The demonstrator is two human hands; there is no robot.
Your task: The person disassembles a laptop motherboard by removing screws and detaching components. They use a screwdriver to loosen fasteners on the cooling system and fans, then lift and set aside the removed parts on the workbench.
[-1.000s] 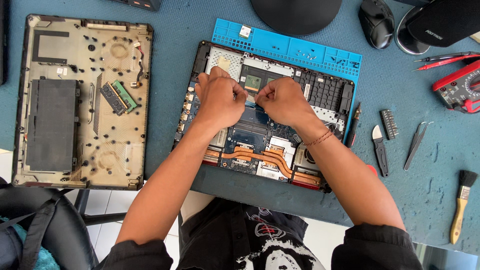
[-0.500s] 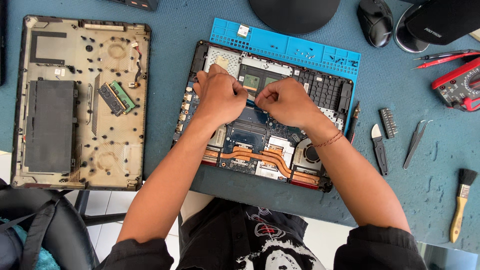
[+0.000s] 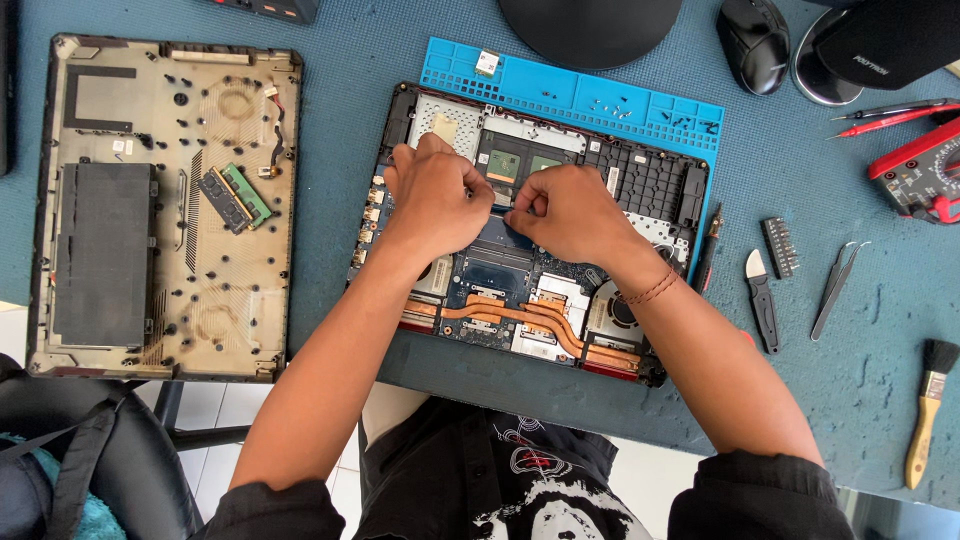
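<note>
Desk (image 3: 350, 60) unchanged; both hands stay on laptop (image 3: 560, 290).

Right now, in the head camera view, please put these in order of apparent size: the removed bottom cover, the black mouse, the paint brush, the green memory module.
1. Removed bottom cover, by far the largest.
2. Black mouse and paint brush: the brush is longer, the mouse wider, so I cannot rank them.
3. Green memory module, smallest.

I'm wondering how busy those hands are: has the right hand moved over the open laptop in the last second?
Hardly. The right hand stays over the middle of the open laptop, just below the blue mat, fingers pinched close to the left hand.
</note>
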